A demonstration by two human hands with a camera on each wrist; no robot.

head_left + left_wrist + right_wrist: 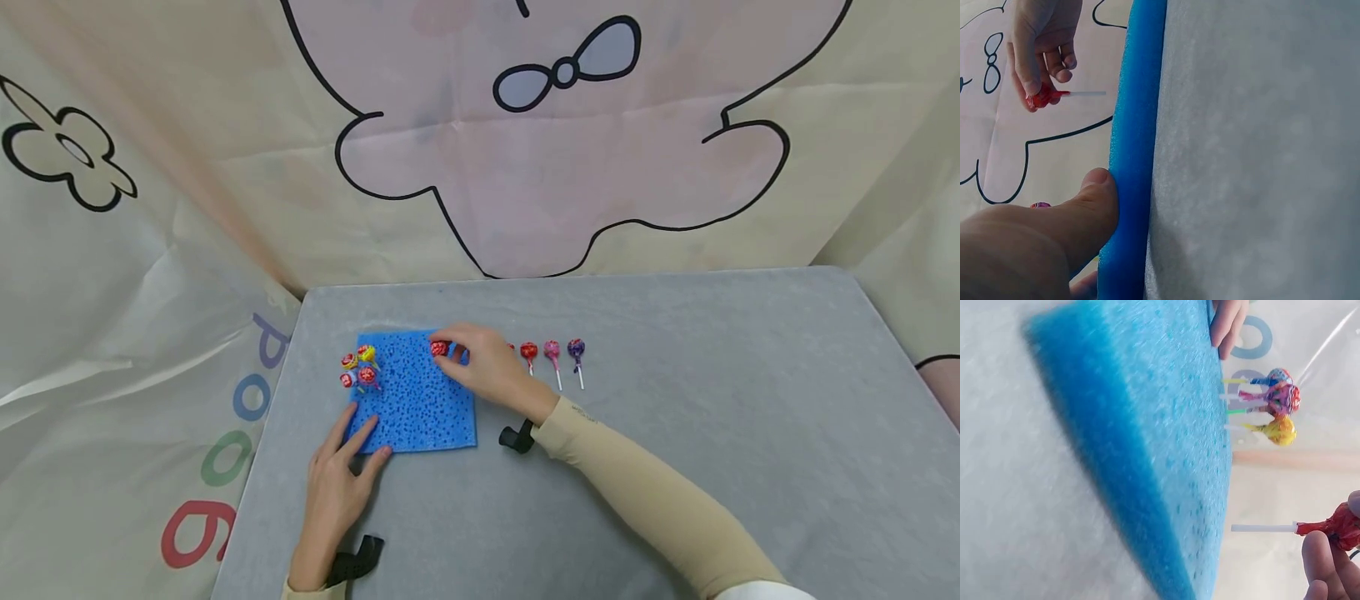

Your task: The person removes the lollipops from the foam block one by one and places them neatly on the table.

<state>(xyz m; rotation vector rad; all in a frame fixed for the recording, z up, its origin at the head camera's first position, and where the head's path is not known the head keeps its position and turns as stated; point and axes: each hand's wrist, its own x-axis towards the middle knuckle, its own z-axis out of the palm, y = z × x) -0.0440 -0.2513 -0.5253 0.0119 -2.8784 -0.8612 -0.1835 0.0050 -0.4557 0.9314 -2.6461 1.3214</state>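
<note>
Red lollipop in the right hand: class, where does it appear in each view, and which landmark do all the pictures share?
Head: the red lollipop is slightly left of and below centre, at the right hand's fingertips.
Left wrist: upper left, its white stick pointing right.
Right wrist: lower right, its red wrapper at the edge.
Shared landmark: the blue block.

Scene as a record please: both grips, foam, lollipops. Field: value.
left grip: touches blue foam block at its near-left corner
right grip: pinches red lollipop by its wrapped head
held stick: points down, appears clear of the foam
standing lollipops: four, in the foam near its far-left corner
lollipop row: on gray table, right of foam; at least four, one partly hidden
</note>
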